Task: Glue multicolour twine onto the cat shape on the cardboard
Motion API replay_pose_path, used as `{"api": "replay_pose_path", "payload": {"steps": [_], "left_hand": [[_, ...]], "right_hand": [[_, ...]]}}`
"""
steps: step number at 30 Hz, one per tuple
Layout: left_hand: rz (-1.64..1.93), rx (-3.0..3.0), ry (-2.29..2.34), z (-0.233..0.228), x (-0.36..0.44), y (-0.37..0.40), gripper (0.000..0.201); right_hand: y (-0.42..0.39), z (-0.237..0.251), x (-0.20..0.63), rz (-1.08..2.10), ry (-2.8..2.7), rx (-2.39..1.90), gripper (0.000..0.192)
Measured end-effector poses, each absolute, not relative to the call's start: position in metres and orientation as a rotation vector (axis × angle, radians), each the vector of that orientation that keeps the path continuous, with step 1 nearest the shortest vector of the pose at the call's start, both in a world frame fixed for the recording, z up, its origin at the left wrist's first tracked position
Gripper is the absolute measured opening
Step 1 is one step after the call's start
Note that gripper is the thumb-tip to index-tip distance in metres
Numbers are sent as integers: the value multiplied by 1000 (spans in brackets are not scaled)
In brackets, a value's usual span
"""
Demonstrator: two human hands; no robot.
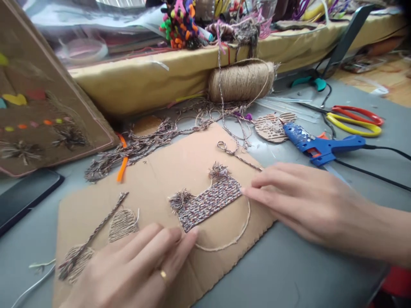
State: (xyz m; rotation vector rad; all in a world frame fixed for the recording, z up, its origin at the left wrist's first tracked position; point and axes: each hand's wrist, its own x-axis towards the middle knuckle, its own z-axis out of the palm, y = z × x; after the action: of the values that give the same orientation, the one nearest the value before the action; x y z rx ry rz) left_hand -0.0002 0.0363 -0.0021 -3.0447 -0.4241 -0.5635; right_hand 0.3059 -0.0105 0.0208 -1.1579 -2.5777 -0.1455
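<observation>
A multicoloured braided-cord patch [208, 201] with frayed ends lay on the cardboard sheet [154, 179]. The left hand [138, 265] and right hand [298, 201] pressed its ends flat-fingered, each grip holding nothing. No readable writing showed.

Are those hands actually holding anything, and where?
Nothing is lifted or gripped. The left hand presses fingertips on the lower end of the multicoloured cord patch; the right hand touches its upper right end, on the cardboard sheet.

Bare forearms, gold ring [163, 274] on left hand [135, 269]
</observation>
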Motion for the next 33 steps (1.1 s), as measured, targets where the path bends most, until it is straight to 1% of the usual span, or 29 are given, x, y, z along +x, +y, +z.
{"api": "replay_pose_path", "payload": {"steps": [4,8,10,15,20,23,28,30,33], "left_hand": [[-413,-2932,-370,8,33,36,35],[-240,-2880,-397,8,52,38,41],[-196,-2868,-402,7,53,38,42],[-147,-2835,-407,6,51,36,41],[-229,-2886,-414,4,47,38,39],[-280,-2967,-433,5,40,38,36],[-504,-3120,-520,10,21,36,36],[-531,-3115,-503,10,11,35,35],[-472,-3073,-461,7,-4,36,35]], "right_hand": [[-10,15,302,-320,-2712,-1010,32],[-7,14,300,-436,-2729,-959,33],[-6,14,301,-430,-2729,-940,34],[-1,16,303,-288,-2722,-921,34],[-1,15,294,-276,-2729,-858,34],[1,16,291,-235,-2746,-850,38],[9,22,293,-89,-2751,-855,37],[11,23,292,-109,-2763,-821,36],[12,21,285,-181,-2819,-743,37]]}}
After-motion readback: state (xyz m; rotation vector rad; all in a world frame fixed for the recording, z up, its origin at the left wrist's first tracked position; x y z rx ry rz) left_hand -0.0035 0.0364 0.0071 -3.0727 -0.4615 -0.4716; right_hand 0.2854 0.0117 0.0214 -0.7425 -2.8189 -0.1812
